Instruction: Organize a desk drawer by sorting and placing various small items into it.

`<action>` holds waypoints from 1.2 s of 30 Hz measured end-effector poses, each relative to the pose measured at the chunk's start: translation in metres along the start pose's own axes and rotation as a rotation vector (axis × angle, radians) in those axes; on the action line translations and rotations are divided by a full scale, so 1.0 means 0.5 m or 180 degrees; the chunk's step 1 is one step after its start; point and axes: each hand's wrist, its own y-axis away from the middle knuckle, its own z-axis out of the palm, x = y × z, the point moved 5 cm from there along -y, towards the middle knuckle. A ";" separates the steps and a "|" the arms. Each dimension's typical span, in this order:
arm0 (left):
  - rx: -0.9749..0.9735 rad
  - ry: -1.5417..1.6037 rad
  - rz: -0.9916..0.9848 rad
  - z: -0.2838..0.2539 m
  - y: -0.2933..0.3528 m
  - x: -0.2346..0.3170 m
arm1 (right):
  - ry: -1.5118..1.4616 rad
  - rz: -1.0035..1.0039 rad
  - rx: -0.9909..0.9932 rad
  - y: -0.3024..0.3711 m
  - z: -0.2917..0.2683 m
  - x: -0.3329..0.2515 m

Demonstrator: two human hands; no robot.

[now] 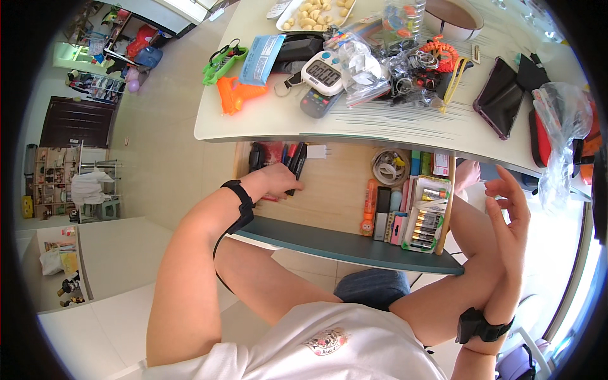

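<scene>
My left hand (278, 180) reaches into the left part of the open drawer (335, 196). Its fingers are curled at the lower end of a black marker (297, 161), which lies among other dark and red pens. The palm side is hidden. A white charger plug (318, 151) sits just right of the pens. My right hand (508, 206) is raised beyond the drawer's right side, empty, with its fingers apart. Along that side are a tray of batteries (425, 223), an orange stick-shaped item (368, 206) and a coiled white cable (390, 166).
Above the drawer, the tabletop (405, 126) bears a white timer (323, 73), a remote (318, 103), an orange toy gun (239, 94), plastic bags and a dark phone (500, 95). The drawer's dark front edge (342, 246) lies over my thighs.
</scene>
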 end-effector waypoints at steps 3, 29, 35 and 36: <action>0.0392 0.0589 -0.0364 -0.050 0.012 -0.011 | -0.0044 -0.0004 -0.0032 -0.001 0.002 -0.001; 0.1255 -0.0438 -0.1364 -0.052 0.117 -0.101 | 0.0045 -0.0018 -0.0254 0.001 0.018 -0.016; 0.1115 -0.0779 -0.1298 -0.007 0.088 -0.118 | 0.0125 0.0020 -0.0256 0.002 0.028 -0.010; 0.1023 -0.0762 -0.1364 -0.004 0.088 -0.118 | 0.0083 0.0071 -0.0256 0.004 0.030 -0.010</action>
